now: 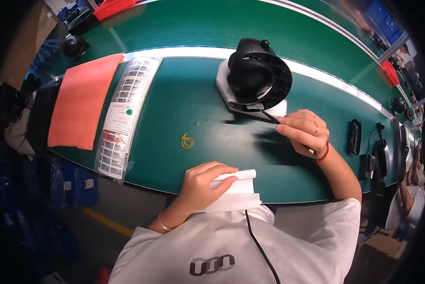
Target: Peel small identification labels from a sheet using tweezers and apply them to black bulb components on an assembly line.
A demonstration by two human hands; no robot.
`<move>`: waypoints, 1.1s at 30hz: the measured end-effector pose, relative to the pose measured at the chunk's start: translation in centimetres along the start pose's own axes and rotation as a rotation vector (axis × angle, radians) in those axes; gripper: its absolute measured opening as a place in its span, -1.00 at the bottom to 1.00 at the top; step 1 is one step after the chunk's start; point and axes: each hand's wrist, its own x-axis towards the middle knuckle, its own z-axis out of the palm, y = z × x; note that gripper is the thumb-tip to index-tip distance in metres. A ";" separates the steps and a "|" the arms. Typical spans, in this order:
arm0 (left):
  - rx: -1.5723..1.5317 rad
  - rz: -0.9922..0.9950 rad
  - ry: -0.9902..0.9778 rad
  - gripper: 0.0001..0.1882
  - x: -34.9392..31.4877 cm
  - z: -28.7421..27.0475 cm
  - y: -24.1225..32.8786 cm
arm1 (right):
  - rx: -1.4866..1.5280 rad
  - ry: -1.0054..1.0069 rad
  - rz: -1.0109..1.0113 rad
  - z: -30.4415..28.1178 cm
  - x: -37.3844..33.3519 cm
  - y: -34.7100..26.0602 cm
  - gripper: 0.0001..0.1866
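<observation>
The left hand [200,182] lay curled at the near edge of the green work table [184,102], its fingers pressed down on a folded strip of white paper [236,189] that it held there. The right hand [303,130] was closed around a thin dark pen-like tool [288,132], whose tip reached to the rim of a black round plastic device [259,75] resting on a white foam pad [224,83] at the far side of the table. Between the hands lay a small yellow rubber band [187,141], with a sheet of printed labels in a clear bag [125,109] and an orange foam mat [82,99] further to the left.
</observation>
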 end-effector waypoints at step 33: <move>0.010 -0.046 -0.031 -0.88 0.3 -0.1 0.1 | 0.132 -0.027 0.100 0.8 0.0 0.4 -0.76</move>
